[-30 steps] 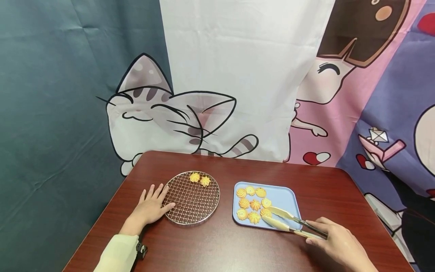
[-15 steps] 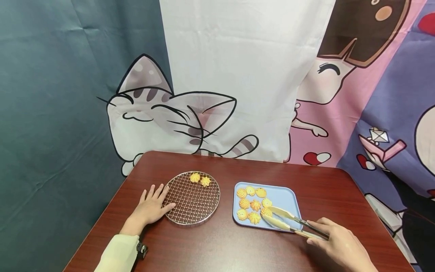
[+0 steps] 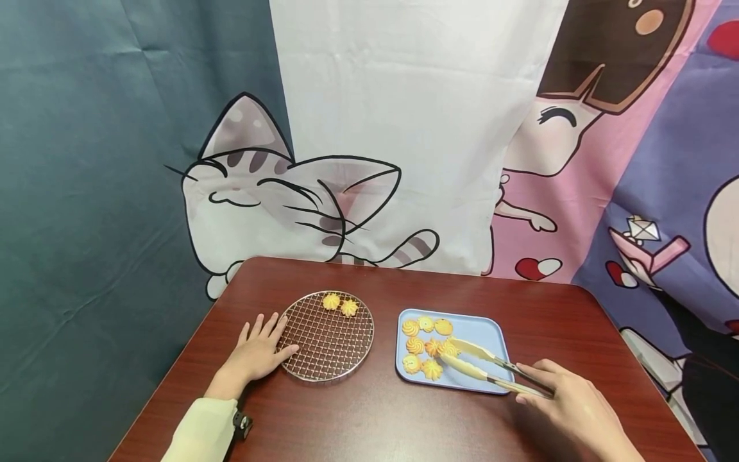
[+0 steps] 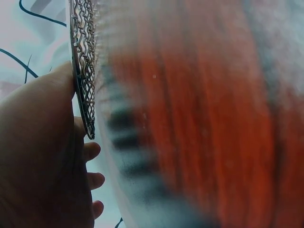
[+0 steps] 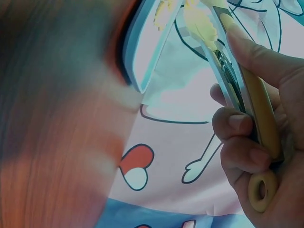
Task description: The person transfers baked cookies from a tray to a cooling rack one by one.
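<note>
My right hand (image 3: 577, 401) grips kitchen tongs (image 3: 519, 380) with pale yellow tips and metal arms. Between the tips is a piped butter cookie (image 3: 450, 348), over the right side of the group on a blue tray (image 3: 487, 330). Several golden cookies (image 3: 414, 346) lie on that tray's left half. In the right wrist view, fingers and thumb wrap the handles of the tongs (image 5: 259, 104). Spread flat at the left, my left hand (image 3: 254, 350) touches the rim of a round wire rack (image 3: 323, 340) with thumb and fingertips. Two cookies (image 3: 340, 304) sit at the rack's far edge.
Everything stands on a dark red wooden table (image 3: 381, 410). Behind its far edge hangs a cloth backdrop (image 3: 416, 128) with cartoon prints. A strip of tabletop separates rack and tray.
The tongs have drawn nearer together at the tips and moved up and left, taking a cookie from the group's lower right with them. The left hand has stayed put.
</note>
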A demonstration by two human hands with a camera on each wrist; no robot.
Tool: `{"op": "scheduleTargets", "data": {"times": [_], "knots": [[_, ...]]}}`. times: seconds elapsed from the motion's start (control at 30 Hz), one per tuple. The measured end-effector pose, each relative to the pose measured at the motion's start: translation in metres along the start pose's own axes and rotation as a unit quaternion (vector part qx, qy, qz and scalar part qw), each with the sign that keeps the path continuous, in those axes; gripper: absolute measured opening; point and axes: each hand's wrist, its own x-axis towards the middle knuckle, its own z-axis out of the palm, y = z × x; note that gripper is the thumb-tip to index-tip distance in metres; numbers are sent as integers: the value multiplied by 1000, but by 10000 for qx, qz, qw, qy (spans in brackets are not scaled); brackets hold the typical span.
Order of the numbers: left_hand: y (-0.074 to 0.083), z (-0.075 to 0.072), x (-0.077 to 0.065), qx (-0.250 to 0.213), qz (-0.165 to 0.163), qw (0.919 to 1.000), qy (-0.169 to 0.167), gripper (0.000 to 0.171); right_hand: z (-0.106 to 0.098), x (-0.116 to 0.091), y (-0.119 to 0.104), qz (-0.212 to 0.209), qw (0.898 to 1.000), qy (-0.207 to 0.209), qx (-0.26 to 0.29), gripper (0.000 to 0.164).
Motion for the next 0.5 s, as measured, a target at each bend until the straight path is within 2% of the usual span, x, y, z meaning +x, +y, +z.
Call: {"op": "scheduleTargets", "data": {"times": [0.5], "knots": [[0, 1, 0, -19, -19, 10000, -32, 78, 5, 14, -16, -432, 9974, 551, 141, 47]]}}
